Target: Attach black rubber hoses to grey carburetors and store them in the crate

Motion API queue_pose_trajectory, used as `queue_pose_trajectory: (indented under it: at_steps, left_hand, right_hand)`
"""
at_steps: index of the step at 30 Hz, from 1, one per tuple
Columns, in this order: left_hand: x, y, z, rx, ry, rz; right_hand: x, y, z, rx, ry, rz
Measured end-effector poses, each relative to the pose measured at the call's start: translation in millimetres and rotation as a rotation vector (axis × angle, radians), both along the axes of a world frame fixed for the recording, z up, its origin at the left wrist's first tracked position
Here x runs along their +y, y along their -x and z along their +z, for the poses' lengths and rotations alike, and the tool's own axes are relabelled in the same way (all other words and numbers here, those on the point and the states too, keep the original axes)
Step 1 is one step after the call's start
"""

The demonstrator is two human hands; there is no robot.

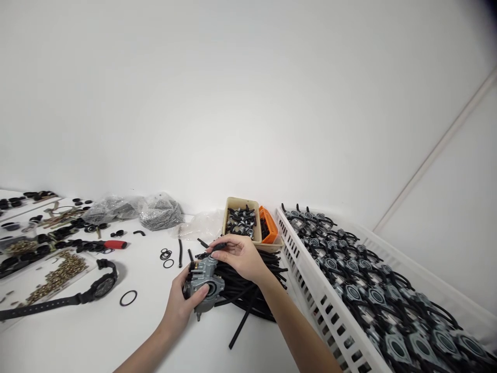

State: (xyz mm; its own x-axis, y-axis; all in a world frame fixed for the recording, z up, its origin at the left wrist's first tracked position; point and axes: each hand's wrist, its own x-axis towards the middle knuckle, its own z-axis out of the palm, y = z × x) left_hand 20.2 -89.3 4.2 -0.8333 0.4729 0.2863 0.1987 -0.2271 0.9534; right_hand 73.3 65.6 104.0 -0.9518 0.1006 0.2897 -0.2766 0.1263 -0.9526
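My L hand is wrapped round a grey carb, just below ctr of frame, thumb pressed on its front near the round opening. My R hand is pinching a black hose btwn thumb & index, right at the carb's top. Pile of black tubes lies just behind & right of it. White crate w/ rows of similar carbs fills lower right; tan bin of small parts sits mid-frame, orange basket beside it. Wristwatch (strap laid out flat-ish) lower left.
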Motion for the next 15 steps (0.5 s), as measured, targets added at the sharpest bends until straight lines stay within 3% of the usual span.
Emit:
queue_pose_trajectory:
  at_steps: [15]
  left_hand:
    - [1.7, 1.3, -5.2, -0.024, -0.007, -0.016]
  right_hand:
    - [-0.8, 1.7, -1.1, -0.053, -0.041, -0.049]
